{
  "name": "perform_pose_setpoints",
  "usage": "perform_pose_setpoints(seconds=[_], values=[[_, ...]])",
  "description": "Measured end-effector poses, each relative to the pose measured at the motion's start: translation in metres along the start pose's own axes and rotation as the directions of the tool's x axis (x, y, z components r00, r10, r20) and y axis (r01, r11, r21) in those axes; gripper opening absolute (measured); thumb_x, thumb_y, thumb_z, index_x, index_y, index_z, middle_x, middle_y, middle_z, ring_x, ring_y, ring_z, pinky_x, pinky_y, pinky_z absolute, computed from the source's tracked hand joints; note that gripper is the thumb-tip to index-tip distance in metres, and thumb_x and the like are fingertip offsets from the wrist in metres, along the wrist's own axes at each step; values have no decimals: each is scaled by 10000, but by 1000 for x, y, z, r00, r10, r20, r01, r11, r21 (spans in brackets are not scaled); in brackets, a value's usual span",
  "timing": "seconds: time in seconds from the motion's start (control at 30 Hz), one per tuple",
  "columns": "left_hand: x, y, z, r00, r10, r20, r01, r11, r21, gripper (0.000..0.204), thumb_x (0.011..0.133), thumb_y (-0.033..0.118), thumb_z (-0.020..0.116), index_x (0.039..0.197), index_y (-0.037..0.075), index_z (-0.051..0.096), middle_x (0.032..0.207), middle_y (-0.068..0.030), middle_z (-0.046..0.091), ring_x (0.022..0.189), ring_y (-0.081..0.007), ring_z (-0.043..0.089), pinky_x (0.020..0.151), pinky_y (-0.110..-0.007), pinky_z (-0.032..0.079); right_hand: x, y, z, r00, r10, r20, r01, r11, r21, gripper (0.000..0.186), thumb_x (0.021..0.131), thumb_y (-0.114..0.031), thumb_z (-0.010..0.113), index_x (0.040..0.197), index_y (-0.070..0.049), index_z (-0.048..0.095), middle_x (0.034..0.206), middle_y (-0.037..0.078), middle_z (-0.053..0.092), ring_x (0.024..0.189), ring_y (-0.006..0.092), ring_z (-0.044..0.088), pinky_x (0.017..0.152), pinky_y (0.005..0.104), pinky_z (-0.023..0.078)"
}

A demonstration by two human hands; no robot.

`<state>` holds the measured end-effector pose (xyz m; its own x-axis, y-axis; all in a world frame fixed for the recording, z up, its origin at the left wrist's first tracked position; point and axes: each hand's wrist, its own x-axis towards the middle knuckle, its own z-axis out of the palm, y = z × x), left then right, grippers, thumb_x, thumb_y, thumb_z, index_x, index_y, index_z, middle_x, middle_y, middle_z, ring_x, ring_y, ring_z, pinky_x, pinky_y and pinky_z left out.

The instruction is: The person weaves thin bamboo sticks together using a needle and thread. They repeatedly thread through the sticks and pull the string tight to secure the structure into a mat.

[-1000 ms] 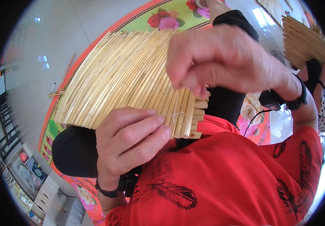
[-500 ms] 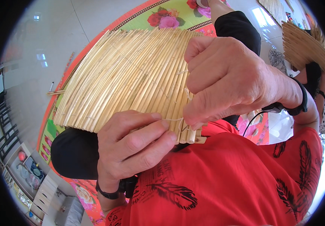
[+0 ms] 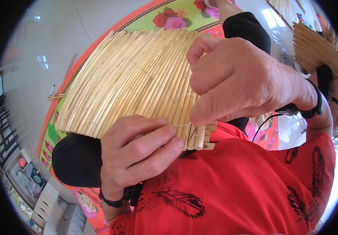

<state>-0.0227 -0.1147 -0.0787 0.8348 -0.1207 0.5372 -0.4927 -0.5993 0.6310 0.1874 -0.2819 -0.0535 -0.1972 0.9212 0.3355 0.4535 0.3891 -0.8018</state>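
Note:
A mat of pale thin reeds (image 3: 114, 78), laced with fine threads, lies across my lap. My left hand (image 3: 137, 152) grips its lower edge, fingertips pressing the reeds beside a thin white string (image 3: 180, 125). My right hand (image 3: 239, 82) is curled over the mat's right end, thumb and forefinger pinched at that string; the fingertips are partly hidden. Loose loops of string show just left of the right hand. A few wider, shorter slats (image 3: 208, 145) poke out beneath the right end.
A floral rug (image 3: 137, 24) lies under me on a tiled floor (image 3: 59, 31). At right, another person's arm (image 3: 335, 109) is beside a reed bundle (image 3: 318, 49). A grey cord pile (image 3: 285, 58) lies nearby. At left are a black rack (image 3: 2, 133) and a box of small items (image 3: 32, 180).
My right hand has come down from a blurred position over the mat to the string at its right end, settling with little motion. My left hand has barely moved.

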Motion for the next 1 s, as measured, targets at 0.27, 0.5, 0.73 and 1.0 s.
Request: perform_pose_setpoints(seconds=[0.27, 0.5, 0.73, 1.0], values=[[-1, -1, 0, 1000, 8, 4, -8, 1000, 5, 334, 631, 35, 783, 956, 105, 744, 980, -22, 684, 846, -223, 676, 631, -296, 569, 1, 6, -2, 998, -63, 6, 63, 998, -18, 87, 896, -117, 679, 898, -30, 677, 632, 0, 391, 544, 207, 469, 667, 351, 366], [-2, -2, 0, 1000, 27, 7, -27, 1000, 14, 320, 637, 38, 777, 948, 104, 745, 974, -26, 684, 836, -222, 677, 627, -295, 567, 5, 3, -4, 996, -70, 53, 74, 995, -71, 99, 880, -122, 679, 894, -25, 668, 644, 9, 399, 555, 219, 480, 667, 358, 379], [-2, -1, 2, 1000, 19, -20, -18, 1000, 19, 301, 640, 40, 790, 931, 103, 745, 969, -34, 685, 825, -224, 678, 617, -297, 556, 13, -4, -10, 992, -46, 115, 57, 994, -98, 143, 832, -140, 680, 851, -6, 633, 663, 23, 404, 575, 234, 490, 644, 363, 387], [25, -6, -31, 999, 28, -46, -25, 997, 69, 299, 665, 29, 780, 957, 68, 732, 955, -84, 699, 800, -245, 692, 626, -318, 557, 43, -8, -27, 996, -80, 37, 82, 995, -58, 94, 836, -94, 703, 864, -12, 669, 680, 32, 505, 628, 227, 522, 630, 344, 413]])
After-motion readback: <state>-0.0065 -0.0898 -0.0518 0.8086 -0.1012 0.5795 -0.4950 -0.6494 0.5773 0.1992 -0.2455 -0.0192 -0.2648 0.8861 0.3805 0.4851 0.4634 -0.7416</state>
